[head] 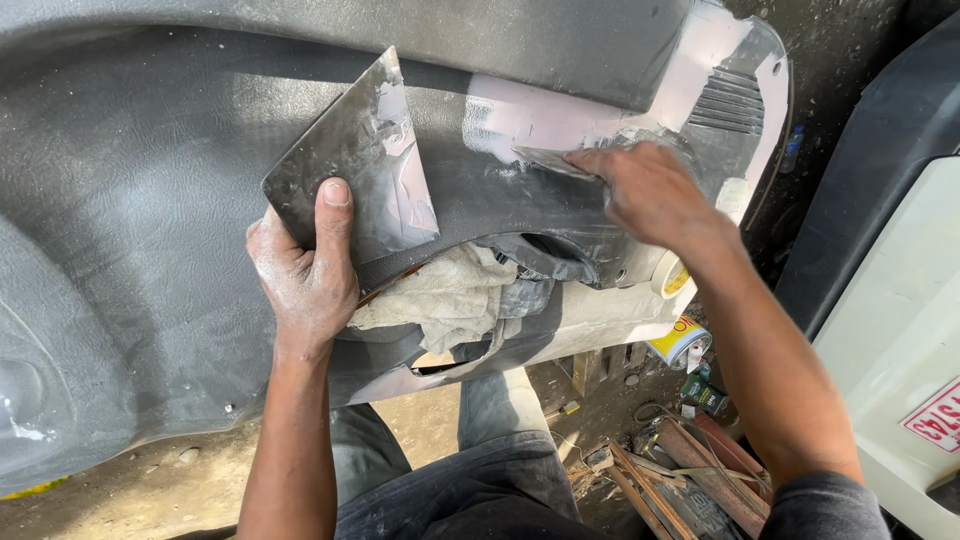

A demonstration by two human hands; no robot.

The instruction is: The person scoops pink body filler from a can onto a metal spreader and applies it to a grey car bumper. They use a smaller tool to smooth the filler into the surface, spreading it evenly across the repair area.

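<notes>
My left hand (305,275) grips the putty board (352,165) beside the filler patch (560,115); my right hand (645,190) presses a small spreader (548,160) flat on it.

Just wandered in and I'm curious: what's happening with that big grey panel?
A person is spreading pale filler on a large grey plastic panel. The right hand presses a small spreader onto the pinkish patch. The left hand holds a flat metal plate smeared with filler. A crumpled rag lies beneath.
</notes>
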